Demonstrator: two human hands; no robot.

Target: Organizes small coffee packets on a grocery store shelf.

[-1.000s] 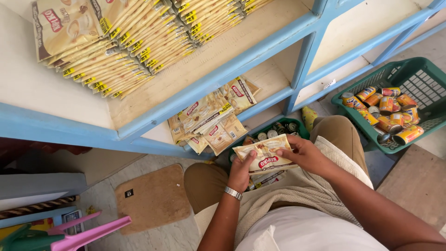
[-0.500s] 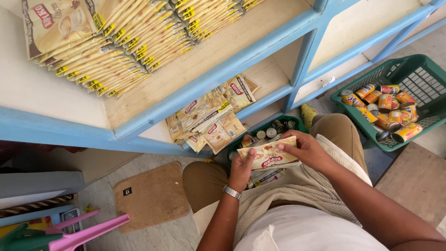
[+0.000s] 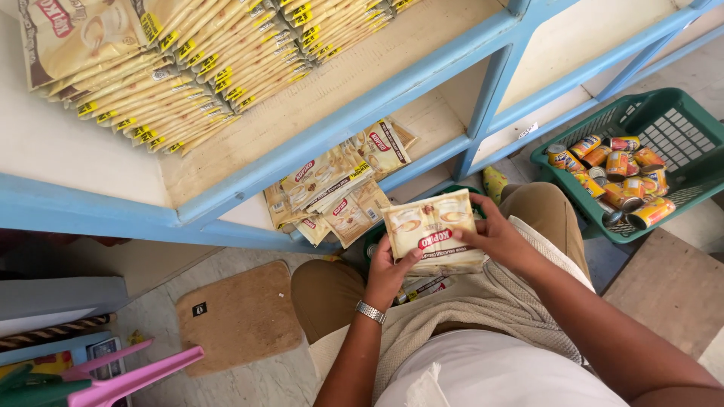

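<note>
Both my hands hold a small stack of cream-coloured coffee sachets (image 3: 430,230) over my lap. My left hand (image 3: 390,270), with a metal watch on its wrist, grips the stack's lower left edge. My right hand (image 3: 496,236) clasps the stack's right side. More sachets of the same kind lie in a loose pile (image 3: 339,188) on the lower blue shelf just beyond the stack. A green basket (image 3: 377,235) sits between my knees, mostly hidden by the stack.
The upper blue shelf (image 3: 332,128) carries rows of yellow sachet packs (image 3: 188,68). A green plastic crate (image 3: 679,143) with several orange cans (image 3: 615,177) stands on the floor at right. A brown mat (image 3: 237,316) and a pink plastic object (image 3: 124,380) lie at left.
The stack of sachets has risen slightly and tilted more upright in both hands, facing the shelf. The view has shifted a little.
</note>
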